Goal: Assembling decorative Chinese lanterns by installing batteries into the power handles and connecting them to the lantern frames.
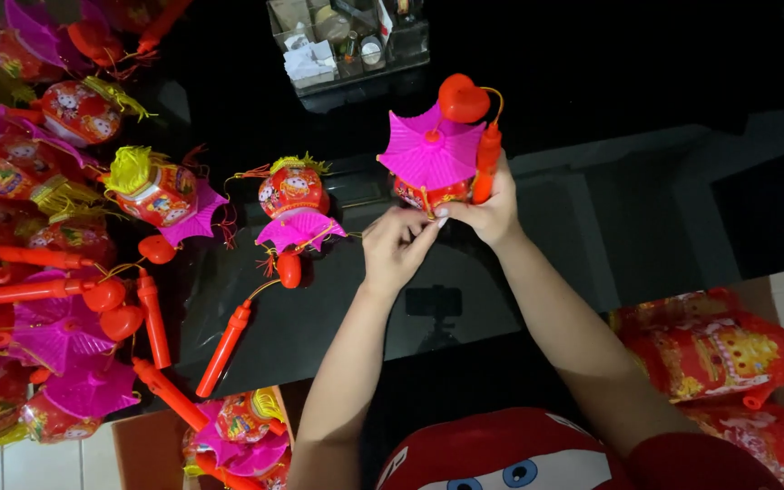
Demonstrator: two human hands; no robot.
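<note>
My right hand (pixel 490 211) grips a toy lantern (pixel 433 154) with a pink roof, a red patterned body, a red heart-shaped top and an orange handle stick (pixel 485 163). It is held above the black glossy table (pixel 592 218). My left hand (pixel 396 245) pinches at the lantern's lower edge with thumb and fingertips, touching my right hand. What the fingers pinch is too small to tell.
A finished lantern (pixel 294 204) with its orange stick (pixel 225 347) lies left of my hands. Several more lanterns (pixel 56 227) pile up at the table's left. A clear box of small items (pixel 348 41) stands at the back. Packaged lanterns (pixel 710 349) lie at the right, and a box (pixel 233 436) holds others below.
</note>
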